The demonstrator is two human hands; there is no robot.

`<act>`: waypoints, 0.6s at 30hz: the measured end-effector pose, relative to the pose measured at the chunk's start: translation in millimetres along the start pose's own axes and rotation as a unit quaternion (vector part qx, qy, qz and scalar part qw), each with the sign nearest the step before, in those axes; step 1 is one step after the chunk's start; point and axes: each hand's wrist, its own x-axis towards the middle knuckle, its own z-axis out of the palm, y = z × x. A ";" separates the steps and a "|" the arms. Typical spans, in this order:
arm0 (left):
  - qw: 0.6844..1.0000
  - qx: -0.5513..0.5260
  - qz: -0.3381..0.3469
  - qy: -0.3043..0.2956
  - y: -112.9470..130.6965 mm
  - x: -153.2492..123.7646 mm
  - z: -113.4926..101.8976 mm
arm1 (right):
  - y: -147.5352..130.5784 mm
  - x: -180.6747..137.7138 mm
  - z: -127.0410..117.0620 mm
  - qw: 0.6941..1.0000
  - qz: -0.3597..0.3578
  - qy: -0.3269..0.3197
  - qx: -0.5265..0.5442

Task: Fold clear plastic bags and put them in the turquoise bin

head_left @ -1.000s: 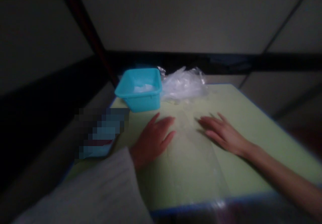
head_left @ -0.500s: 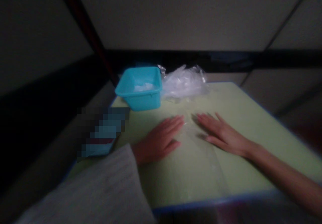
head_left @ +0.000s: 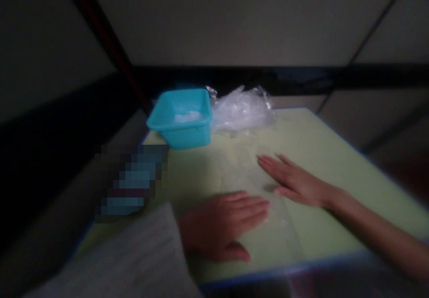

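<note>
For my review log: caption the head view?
Left hand and right hand lie flat on a clear plastic sheet on a green table.

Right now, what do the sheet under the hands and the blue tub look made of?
The sheet under the left hand and right hand: seemingly thin clear plastic film, glossy; the green table shows through and glints mark its creases. The tub: likely moulded hard plastic, smooth turquoise, with a thick rim.

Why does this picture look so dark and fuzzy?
Head view: the light is dim, so the green table and blue tub look dull; the left hand and right hand are soft-edged, out of focus; the clear sheet under them barely shows; a patch at left is pixelated.
</note>
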 end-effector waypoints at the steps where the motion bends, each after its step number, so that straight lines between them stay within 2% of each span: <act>1: 1.000 -0.011 0.006 0.001 0.9 0.1 0.6 | -0.5 0.2 -0.6 1.000 -0.002 0.005 0.010; 6: 0.999 -0.039 0.001 -0.007 1.9 -0.4 -2.1 | -5.0 1.1 -3.6 0.997 -0.052 -0.015 0.060; 12: 0.998 -0.066 -0.018 -0.014 3.8 0.3 -1.0 | -5.9 -2.7 -2.5 0.998 -0.046 -0.025 0.032; 16: 0.993 -0.120 -0.016 0.012 4.4 -0.4 -5.8 | -6.6 -3.2 -7.0 0.998 -0.037 -0.011 0.051; 18: 0.980 -0.178 -0.059 0.060 2.6 -2.5 -9.2 | -9.3 -2.7 -12.1 0.993 -0.043 0.022 0.110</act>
